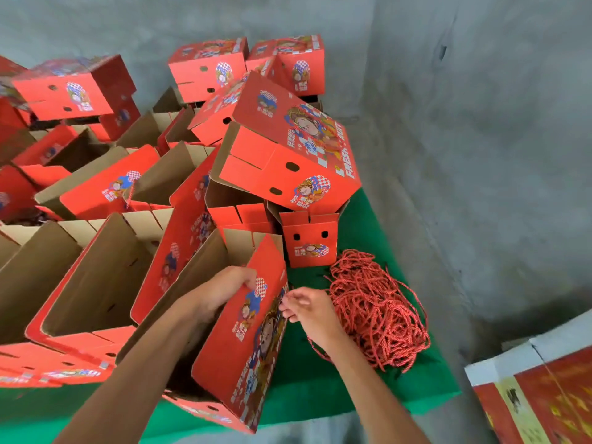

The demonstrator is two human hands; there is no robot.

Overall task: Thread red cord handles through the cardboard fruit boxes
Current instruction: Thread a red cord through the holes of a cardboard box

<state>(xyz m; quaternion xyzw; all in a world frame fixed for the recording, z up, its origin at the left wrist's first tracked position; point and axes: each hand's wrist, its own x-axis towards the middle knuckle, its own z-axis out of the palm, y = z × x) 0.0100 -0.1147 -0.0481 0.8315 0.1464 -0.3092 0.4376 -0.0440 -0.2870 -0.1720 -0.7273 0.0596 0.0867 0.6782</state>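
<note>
An open red cardboard fruit box point(237, 354) stands in front of me on the green table cover, its printed side facing right. My left hand point(224, 290) grips the top edge of that side from inside the box. My right hand point(307, 306) is at the outside of the same panel, fingers curled and pinching something small against it; a strand of red cord point(315, 347) runs under my wrist. A tangled heap of red cords point(374, 312) lies just right of my right hand.
Several open and stacked red boxes point(105, 283) crowd the table to the left and behind, with a tilted pile point(288, 155) leaning over the cords. The green cover point(320, 392) ends at the right above a grey concrete floor. A printed carton point(538, 389) sits at the lower right.
</note>
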